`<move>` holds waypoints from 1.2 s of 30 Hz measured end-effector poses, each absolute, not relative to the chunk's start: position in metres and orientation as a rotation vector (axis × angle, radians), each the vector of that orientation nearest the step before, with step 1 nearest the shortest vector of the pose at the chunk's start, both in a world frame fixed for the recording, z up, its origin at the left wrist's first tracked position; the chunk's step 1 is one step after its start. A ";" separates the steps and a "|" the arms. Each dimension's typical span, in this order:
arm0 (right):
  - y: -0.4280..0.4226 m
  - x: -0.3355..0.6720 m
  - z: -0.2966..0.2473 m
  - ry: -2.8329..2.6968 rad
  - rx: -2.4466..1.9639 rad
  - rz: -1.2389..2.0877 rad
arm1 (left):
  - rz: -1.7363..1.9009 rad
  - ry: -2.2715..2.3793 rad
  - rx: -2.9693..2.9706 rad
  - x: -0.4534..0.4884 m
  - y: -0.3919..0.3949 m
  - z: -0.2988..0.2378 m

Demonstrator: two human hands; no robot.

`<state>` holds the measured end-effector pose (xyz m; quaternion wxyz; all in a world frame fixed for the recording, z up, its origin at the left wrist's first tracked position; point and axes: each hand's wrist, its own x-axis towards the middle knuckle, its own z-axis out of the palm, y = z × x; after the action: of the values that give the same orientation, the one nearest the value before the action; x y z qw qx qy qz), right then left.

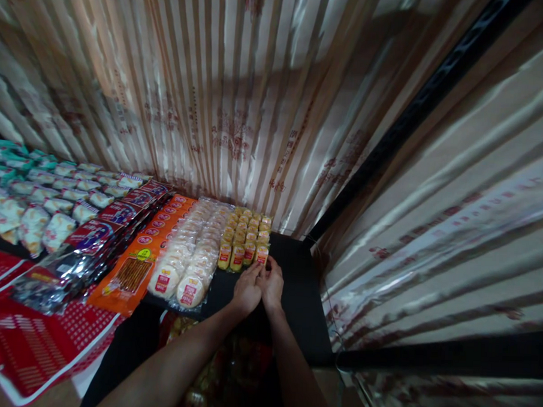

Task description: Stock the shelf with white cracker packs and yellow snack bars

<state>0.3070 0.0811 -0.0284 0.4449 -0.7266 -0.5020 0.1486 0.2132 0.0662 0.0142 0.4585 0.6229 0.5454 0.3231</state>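
Closely paired, left hand (248, 291) and right hand (273, 283) half-curl at yellow packs (238, 250), hold unclear; white packets (185, 245) crowd left, black post (382, 149) right.

view: head-worn, single | from: above and behind left hand (248, 291) and right hand (272, 286) | facing: forward and down, toward right end of black shelf (297, 288) | range: near hands, patterned sheeting (240, 106) beyond, filling top and right
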 end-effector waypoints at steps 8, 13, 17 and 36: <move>0.076 0.305 -0.025 -1.246 -1.814 0.409 | 0.781 1.355 1.521 0.214 0.067 0.018; 0.064 0.302 -0.030 -1.163 -1.735 0.423 | 0.782 1.380 1.490 0.211 0.060 0.020; 0.048 0.296 -0.031 -1.173 -1.738 0.388 | 0.743 1.433 1.538 0.207 0.049 0.022; -0.078 0.234 -0.033 -1.384 -1.602 0.490 | 0.792 1.370 1.733 0.137 -0.063 -0.004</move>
<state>0.2336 -0.0783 -0.0329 0.4654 -0.6524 -0.5638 0.1997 0.1368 -0.0627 -0.0037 0.3869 0.6810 0.5382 0.3112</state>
